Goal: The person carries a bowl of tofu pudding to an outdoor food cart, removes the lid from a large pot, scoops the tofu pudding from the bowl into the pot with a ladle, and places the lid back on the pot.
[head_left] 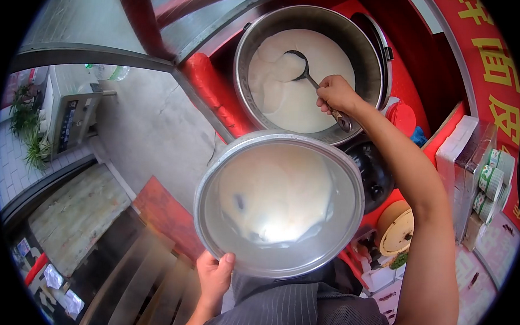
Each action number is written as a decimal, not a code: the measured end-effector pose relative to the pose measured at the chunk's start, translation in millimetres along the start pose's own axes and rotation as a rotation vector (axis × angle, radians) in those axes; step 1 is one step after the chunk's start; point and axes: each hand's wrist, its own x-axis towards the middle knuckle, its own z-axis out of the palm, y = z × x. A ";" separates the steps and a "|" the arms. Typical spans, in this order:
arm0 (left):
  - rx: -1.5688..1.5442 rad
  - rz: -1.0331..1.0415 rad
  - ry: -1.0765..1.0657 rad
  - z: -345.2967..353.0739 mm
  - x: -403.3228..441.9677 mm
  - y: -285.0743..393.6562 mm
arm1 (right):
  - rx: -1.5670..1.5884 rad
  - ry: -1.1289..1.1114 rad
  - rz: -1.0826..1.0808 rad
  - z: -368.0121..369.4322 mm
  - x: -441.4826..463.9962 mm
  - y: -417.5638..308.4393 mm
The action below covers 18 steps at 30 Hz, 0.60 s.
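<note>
Head view: ladling appears to be the step in hand. The right hand [338, 95] curls its fingers closed round the handle of a ladle [312, 82], whose bowl lies in the pale liquid [329, 56] inside a deep pot [366, 74]. The left hand [213, 276] holds a wide basin [345, 225] at its near rim, thumb over the edge; the other fingers are hidden, so their spread cannot be told. The basin lies between pot and striped garment [289, 307]; whether its pale sheen is liquid or reflection is unclear. As judged here, the next move calls for a level ladle, lifted clear of the pot's near rim, which stands in the way. Around: a red bar [219, 98] left of the pot, a black object [374, 169] beside the basin, and stacked tubs [490, 182] at far right.
</note>
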 end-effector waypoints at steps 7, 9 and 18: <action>-0.022 0.014 -0.020 -0.4 1.0 0.0 | -0.394 0.228 -0.093 9.9 -12.4 -5.0; 0.016 0.035 -0.015 0.0 1.4 0.6 | -0.557 0.379 -0.218 7.0 -20.4 -1.3; -0.005 -0.085 -0.056 4.9 -0.2 11.4 | -0.046 0.526 -0.463 -22.1 -213.5 -47.7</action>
